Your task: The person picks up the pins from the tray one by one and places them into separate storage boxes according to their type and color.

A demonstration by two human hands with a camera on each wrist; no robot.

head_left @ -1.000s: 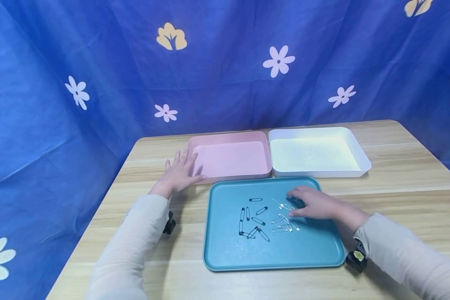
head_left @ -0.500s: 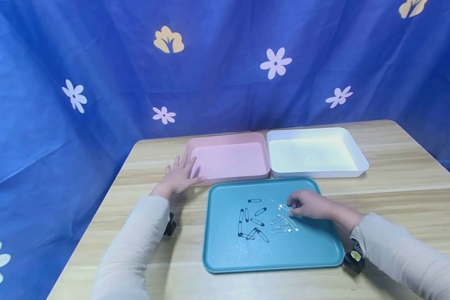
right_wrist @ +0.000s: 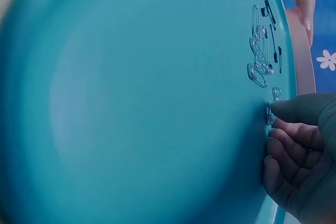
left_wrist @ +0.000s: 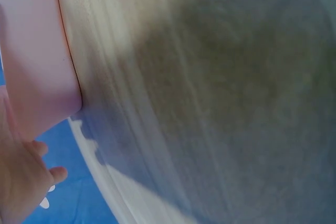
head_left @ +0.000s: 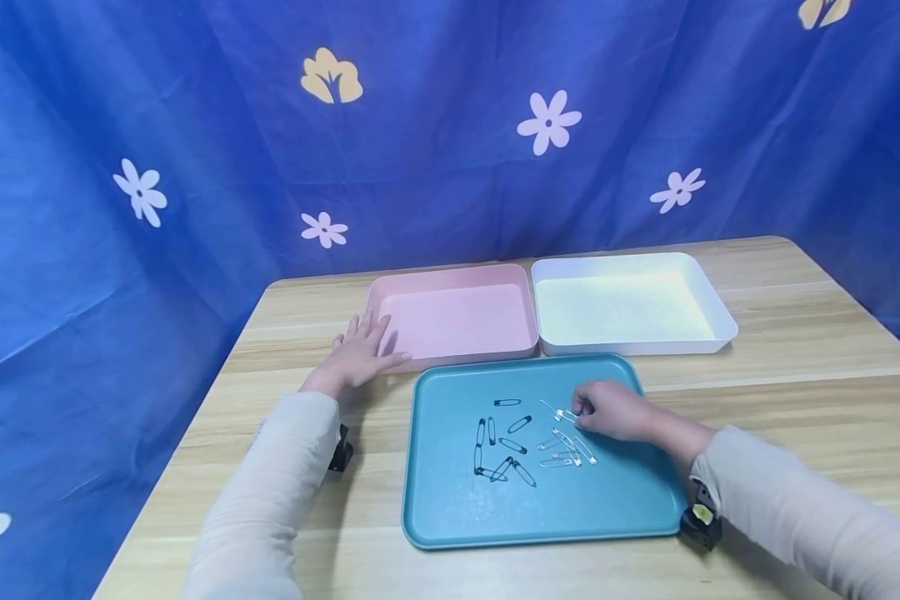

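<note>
My right hand [head_left: 613,410] is over the right part of a teal tray [head_left: 487,523]. Its thumb and curled forefinger pinch a silver safety pin [right_wrist: 270,114], which lies at the tray's surface and is partly hidden by the fingertips. Just in front of that hand, more silver safety pins [head_left: 567,451] lie in a loose heap. Several black safety pins [head_left: 513,446] are scattered left of them. My left hand [head_left: 352,358], fingers spread, rests against the left side of a pink box [head_left: 457,321] and holds nothing.
A white box [head_left: 618,308] stands right of the pink one, both behind the tray on a wooden table [head_left: 795,358]. A blue curtain [head_left: 435,150] with flowers hangs behind the table and along its left side.
The right hand's fingers have closed from a loose spread into a pinch at a silver safety pin. The left hand has stayed at the pink box. The head view has shifted slightly.
</note>
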